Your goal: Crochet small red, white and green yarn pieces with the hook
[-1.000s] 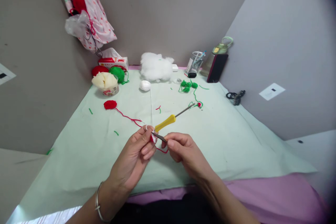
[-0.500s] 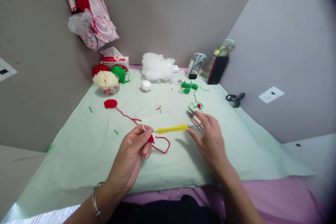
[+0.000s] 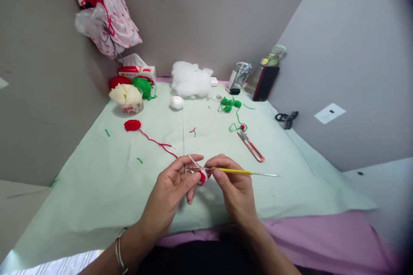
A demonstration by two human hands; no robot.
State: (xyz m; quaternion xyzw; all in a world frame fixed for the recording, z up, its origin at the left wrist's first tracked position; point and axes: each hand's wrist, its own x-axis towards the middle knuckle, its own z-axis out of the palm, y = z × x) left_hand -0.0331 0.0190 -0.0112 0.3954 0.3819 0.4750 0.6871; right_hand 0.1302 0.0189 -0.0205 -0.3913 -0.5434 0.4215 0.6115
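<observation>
My left hand (image 3: 171,191) pinches a small red and white crochet piece (image 3: 202,176) between thumb and fingers, and white yarn (image 3: 183,133) runs over its index finger. In my right hand (image 3: 234,189) is a crochet hook (image 3: 234,171) with a yellow handle, gripped between thumb and index finger. The hook's thin metal tip reaches left to the top of the crochet piece; its other metal end points right. The white strand leads back to a white yarn ball (image 3: 177,102). Red yarn (image 3: 155,141) runs from a small red yarn bundle (image 3: 132,125) towards my left hand.
Orange-handled thread snips (image 3: 251,147) lie right of centre, near green yarn (image 3: 229,104) and a small red-white piece (image 3: 243,127). Behind are white stuffing (image 3: 191,79), a clear cup (image 3: 239,78), a phone (image 3: 266,83), a tissue box (image 3: 137,73) and a cream-topped tub (image 3: 127,99).
My right hand has moved left and down, away from beside the snips, and now holds the hook by its yellow handle at the crochet piece. White yarn now stretches over my left fingers.
</observation>
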